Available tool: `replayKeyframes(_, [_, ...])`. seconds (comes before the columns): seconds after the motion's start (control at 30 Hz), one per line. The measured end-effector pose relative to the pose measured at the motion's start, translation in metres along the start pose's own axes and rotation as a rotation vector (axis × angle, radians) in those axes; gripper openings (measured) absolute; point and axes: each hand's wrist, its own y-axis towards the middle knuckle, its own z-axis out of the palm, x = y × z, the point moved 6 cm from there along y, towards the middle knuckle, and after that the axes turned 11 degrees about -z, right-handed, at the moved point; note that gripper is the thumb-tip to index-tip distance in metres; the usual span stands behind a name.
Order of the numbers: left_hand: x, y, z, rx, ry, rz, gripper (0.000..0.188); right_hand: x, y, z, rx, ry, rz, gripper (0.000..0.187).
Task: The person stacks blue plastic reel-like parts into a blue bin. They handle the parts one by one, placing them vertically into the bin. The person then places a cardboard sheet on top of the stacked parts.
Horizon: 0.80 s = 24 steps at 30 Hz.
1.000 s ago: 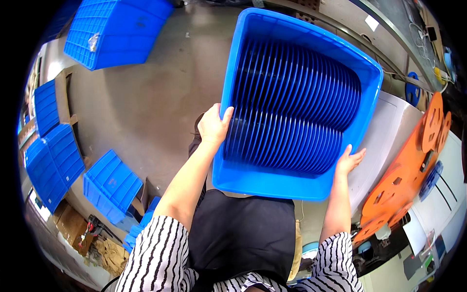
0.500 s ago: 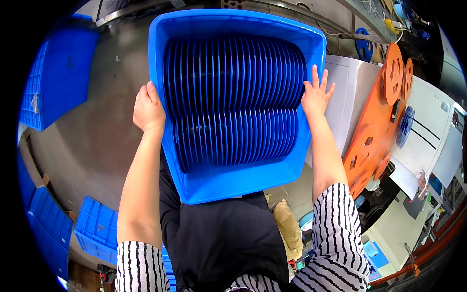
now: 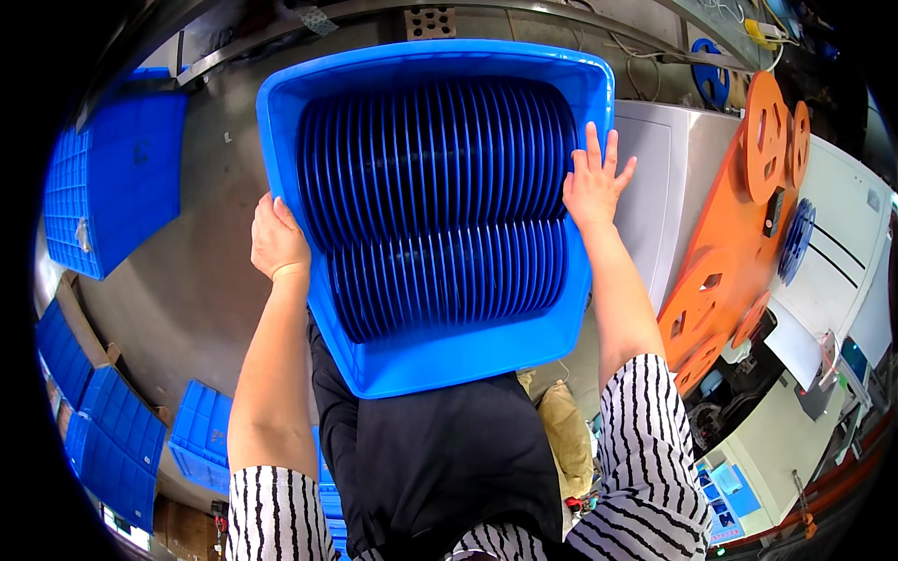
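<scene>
A blue plastic tub [image 3: 468, 365] is held in front of my body, tilted so that its inside shows. Two rows of thin, dark blue discs [image 3: 430, 159] stand on edge inside it, packed side by side. My left hand [image 3: 280, 236] is closed on the tub's left rim, its fingertips hidden behind the wall. At the right rim, my right hand [image 3: 597, 182] also holds the tub. Its thumb side reaches inside against the end of the discs, while its other fingers spread over the rim.
Orange machine with round plates [image 3: 716, 262] stands on the right, beside a grey cabinet [image 3: 645, 178]. Blue crates [image 3: 140, 178] stand at far left, with more crates [image 3: 117, 435] at lower left. A metal frame bar [image 3: 365, 17] crosses the far side. A brown sack [image 3: 568, 435] lies near my legs.
The tub and both hands sit slightly further left in view, and the tub's far rim is lower. The surroundings have shifted a little as well. Both hands keep their hold.
</scene>
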Motion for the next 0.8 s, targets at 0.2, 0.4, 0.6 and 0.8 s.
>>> replayKeyframes(0.2, [0.002,-0.005,0.003,0.105,0.055,-0.245,0.04,0.006,-0.004,0.006,-0.121,-0.001,-0.138,0.029])
replayKeyframes(0.4, [0.002,-0.001,0.003,0.066,0.058,-0.172,0.039,0.009,0.001,-0.002,0.029,0.068,-0.092,0.012])
replayKeyframes(0.6, [0.006,0.001,0.003,0.035,0.07,-0.155,0.038,0.024,0.011,-0.008,0.018,0.032,-0.086,0.01])
replayKeyframes(0.8, [0.005,0.002,0.005,0.018,0.063,-0.139,0.037,0.041,0.01,0.002,-0.189,0.034,-0.283,0.015])
